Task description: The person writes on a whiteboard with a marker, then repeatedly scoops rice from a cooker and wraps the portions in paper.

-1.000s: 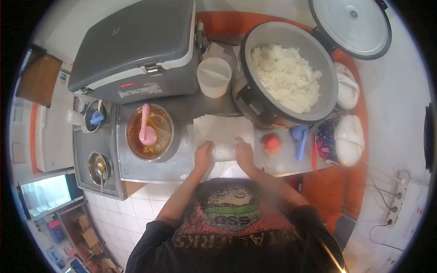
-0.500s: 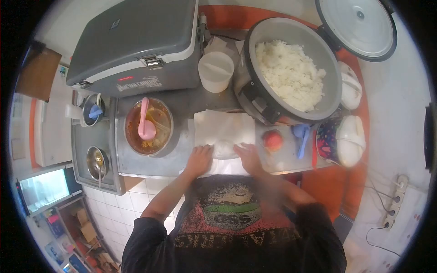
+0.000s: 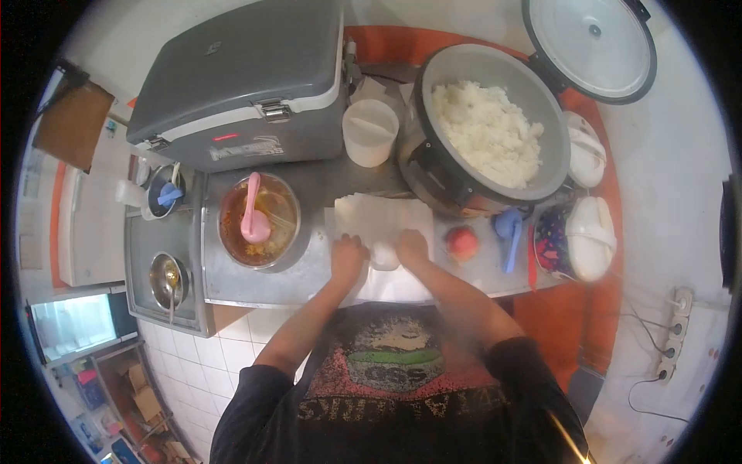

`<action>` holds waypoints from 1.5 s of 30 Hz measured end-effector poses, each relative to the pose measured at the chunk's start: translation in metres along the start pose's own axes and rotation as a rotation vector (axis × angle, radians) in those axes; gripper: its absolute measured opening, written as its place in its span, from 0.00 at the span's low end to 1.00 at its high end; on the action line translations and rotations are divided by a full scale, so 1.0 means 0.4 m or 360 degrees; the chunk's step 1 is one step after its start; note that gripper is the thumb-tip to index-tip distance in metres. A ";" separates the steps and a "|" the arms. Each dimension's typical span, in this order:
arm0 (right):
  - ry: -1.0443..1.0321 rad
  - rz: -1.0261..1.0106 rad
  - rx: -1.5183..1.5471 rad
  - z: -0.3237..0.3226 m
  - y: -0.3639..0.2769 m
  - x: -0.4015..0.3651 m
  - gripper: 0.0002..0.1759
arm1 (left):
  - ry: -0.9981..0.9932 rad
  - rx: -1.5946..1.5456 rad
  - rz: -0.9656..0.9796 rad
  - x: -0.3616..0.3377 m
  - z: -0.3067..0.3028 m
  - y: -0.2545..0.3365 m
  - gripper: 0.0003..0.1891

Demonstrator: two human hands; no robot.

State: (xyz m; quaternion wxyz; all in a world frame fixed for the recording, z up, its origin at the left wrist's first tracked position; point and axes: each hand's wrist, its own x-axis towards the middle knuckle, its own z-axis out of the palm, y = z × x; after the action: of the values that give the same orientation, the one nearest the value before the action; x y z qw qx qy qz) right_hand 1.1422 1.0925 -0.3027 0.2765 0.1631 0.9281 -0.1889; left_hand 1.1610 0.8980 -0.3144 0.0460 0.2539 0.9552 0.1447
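The small white packet [image 3: 384, 256] lies on the paper [image 3: 380, 213] at the front of the worktop [image 3: 325, 274], between the left hand [image 3: 349, 255] and the right hand [image 3: 411, 248]. The left hand's fingers are curled beside its left side, the right hand's against its right side; the fingertips are too blurred to tell how far either grip is closed or whether it pinches packet or paper. To the right lie a red round item [image 3: 462, 243] and a blue scoop [image 3: 508, 240]; to the left, a metal bowl [image 3: 287, 251] holds a pink ladle [image 3: 253, 224] and some food. Behind the paper stand a white tub [image 3: 370, 143] and, to its right, an open cooker [image 3: 434, 174] of rice [image 3: 491, 135]; the grey cooler [image 3: 236, 97] is behind the bowl.
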 end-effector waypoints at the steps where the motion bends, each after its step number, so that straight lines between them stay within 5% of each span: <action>1: 0.0012 0.0101 0.0096 0.002 -0.005 -0.017 0.16 | 0.0084 0.0043 0.0077 -0.026 0.011 -0.003 0.04; 3: -0.0054 0.0279 0.0505 0.007 -0.029 -0.031 0.26 | 0.0241 -0.0017 0.0128 -0.065 0.065 0.003 0.06; 7: 0.0368 0.0086 0.0135 0.065 -0.102 -0.128 0.44 | 0.0148 -0.0036 0.0067 -0.103 0.039 0.021 0.12; 10: 0.0583 -0.0138 0.0405 0.154 -0.073 -0.100 0.44 | 0.0114 -0.0428 -0.0111 -0.112 0.030 0.005 0.13; 16: 0.0397 -0.0468 0.1443 0.055 -0.173 -0.195 0.42 | 0.0347 -0.1398 -0.0400 -0.123 0.026 -0.054 0.15; 20: -0.0187 -0.0534 0.1996 -0.003 -0.260 -0.236 0.42 | 0.0260 -0.1880 -0.0574 -0.151 -0.155 -0.070 0.16; 23: -0.0726 -0.0340 0.2050 -0.003 -0.270 -0.226 0.38 | 0.0122 -0.1435 -0.0538 -0.201 -0.129 -0.130 0.16; 26: -0.0772 -0.0412 0.1940 0.017 -0.286 -0.239 0.34 | 0.0112 -0.2399 -0.1225 -0.267 -0.141 -0.199 0.19; 29: -0.0616 -0.0591 0.1900 0.107 -0.241 -0.180 0.33 | 0.0950 -0.3335 -0.2065 -0.304 -0.168 -0.272 0.21; 31: -0.0484 -0.0629 0.1915 0.138 -0.216 -0.147 0.32 | 0.1224 -0.3264 -0.1912 -0.317 -0.165 -0.313 0.18; 33: -0.0534 -0.0124 0.2098 0.094 -0.250 -0.166 0.31 | 0.1435 -0.3261 -0.1750 -0.319 -0.167 -0.351 0.16; 39: -0.0306 -0.0116 0.2243 0.050 -0.258 -0.177 0.31 | 0.1279 -0.2826 -0.1943 -0.388 -0.178 -0.430 0.14; 42: -0.0241 -0.0070 0.2302 0.040 -0.251 -0.186 0.31 | 0.1655 -0.3011 -0.1823 -0.496 -0.284 -0.432 0.13; 44: -0.0232 -0.0022 0.2319 0.057 -0.232 -0.188 0.30 | 0.1752 -0.2678 -0.1667 -0.607 -0.378 -0.490 0.12; 45: -0.0228 -0.0035 0.2316 0.064 -0.215 -0.173 0.30 | 0.1768 -0.2324 -0.1634 -0.692 -0.303 -0.578 0.11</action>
State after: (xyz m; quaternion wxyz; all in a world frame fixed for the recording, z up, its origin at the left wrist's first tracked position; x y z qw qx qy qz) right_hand 1.1737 0.9920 -0.2603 0.1562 0.2833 0.5489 -0.7708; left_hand 1.2723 0.5375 -0.2640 -0.2009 -0.3728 0.5158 0.7447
